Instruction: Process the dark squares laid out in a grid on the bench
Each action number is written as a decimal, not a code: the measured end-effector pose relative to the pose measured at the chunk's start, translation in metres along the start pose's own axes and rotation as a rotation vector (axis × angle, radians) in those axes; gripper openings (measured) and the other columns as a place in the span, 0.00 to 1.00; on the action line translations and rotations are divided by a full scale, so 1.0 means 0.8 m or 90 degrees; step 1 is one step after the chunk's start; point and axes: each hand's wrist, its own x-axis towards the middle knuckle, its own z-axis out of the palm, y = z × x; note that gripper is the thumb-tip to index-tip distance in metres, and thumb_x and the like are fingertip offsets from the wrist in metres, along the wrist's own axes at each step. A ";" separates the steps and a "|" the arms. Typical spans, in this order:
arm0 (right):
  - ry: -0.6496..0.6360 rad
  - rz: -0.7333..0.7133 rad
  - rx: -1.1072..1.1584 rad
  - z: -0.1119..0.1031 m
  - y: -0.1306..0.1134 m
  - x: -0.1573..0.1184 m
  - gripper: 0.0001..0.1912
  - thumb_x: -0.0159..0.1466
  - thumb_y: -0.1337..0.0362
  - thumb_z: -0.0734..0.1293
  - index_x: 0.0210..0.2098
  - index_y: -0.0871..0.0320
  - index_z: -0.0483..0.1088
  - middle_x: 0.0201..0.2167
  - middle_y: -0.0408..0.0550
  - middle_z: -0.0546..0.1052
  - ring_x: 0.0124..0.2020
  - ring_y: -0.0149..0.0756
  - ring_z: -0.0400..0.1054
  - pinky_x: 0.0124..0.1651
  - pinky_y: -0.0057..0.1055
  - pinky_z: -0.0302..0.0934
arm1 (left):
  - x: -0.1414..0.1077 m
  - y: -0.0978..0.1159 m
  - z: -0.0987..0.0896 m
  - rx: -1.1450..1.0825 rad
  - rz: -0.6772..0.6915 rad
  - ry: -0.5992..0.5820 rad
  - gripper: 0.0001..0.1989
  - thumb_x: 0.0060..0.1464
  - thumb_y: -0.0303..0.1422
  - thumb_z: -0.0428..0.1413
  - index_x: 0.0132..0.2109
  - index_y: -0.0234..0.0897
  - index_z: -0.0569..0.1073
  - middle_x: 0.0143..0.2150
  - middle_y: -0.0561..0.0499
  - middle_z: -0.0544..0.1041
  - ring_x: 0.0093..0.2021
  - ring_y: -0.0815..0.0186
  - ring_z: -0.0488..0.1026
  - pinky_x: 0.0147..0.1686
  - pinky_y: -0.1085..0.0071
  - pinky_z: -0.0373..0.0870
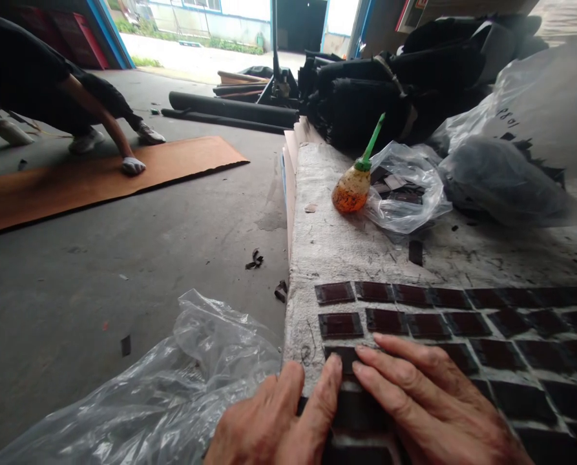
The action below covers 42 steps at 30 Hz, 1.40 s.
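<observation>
Small dark rectangular pieces (340, 325) lie in rows on a whitish fabric-covered table (312, 258). At the left end of one row, the fingertips of my right hand (428, 394) rest on a dark piece (344, 359). Its fingers are stretched out flat. My left hand (278, 413) is beside it, thumb tip touching the same piece's near edge and the other fingers curled. A dark edge shows between the thumb and fingers of my left hand, seemingly another such piece, mostly hidden. More dark pieces lie partly covered below both hands.
A squeeze bottle (352, 187) with a green spout stands beside an open plastic bag (409, 194) of dark pieces. Larger bags and black rolls (366, 97) lie behind. Clear plastic (181, 387) is at left. On the floor, a gloved person crouches over an orange-brown sheet (186, 158).
</observation>
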 end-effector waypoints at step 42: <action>-0.056 0.388 0.462 0.000 -0.023 0.050 0.12 0.61 0.64 0.64 0.44 0.52 0.72 0.38 0.42 0.80 0.34 0.31 0.76 0.37 0.20 0.70 | 0.020 -0.001 -0.032 -0.762 -0.482 -0.013 0.12 0.57 0.32 0.53 0.48 0.47 0.72 0.39 0.57 0.79 0.38 0.69 0.75 0.33 0.79 0.71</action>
